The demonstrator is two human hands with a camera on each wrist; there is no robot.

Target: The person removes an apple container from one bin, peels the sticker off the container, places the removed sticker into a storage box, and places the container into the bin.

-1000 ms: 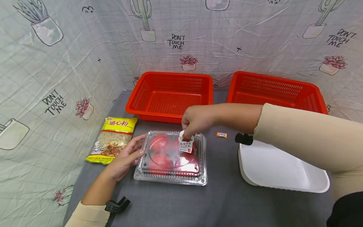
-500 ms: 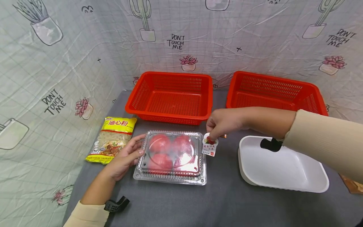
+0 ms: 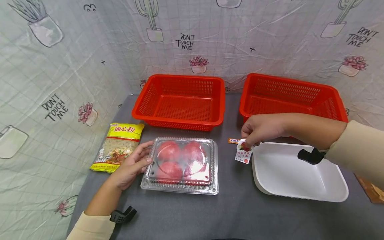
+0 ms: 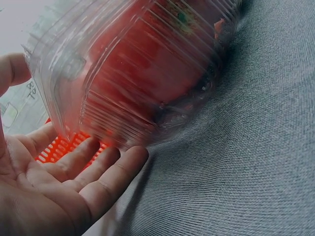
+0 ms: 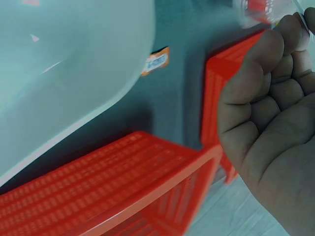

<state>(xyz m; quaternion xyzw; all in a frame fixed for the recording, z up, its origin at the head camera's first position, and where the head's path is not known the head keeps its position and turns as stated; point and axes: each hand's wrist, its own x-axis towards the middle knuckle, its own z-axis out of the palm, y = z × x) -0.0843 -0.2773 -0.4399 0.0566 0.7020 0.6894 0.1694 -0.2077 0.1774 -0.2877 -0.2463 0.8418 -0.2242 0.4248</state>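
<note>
A clear lidded plastic box with several round red fruits inside lies on the grey cloth. My left hand rests against its left side, fingers extended. In the left wrist view the fingers lie along the box's ribbed wall, with the thumb near a corner. Between thumb and curled forefinger, my right hand pinches a white paper tag with a red picture and red writing. The tag hangs just left of the white tub, overlapping a small orange wrapped candy.
Two red perforated baskets, a left one and a right one, stand against the patterned curtain. A yellow pasta bag lies left of the box. Something brown shows at the right edge.
My right hand has carried the paper tag from over the box's lid rightward to beside the white tub. The left hand and the box have stayed in place.
</note>
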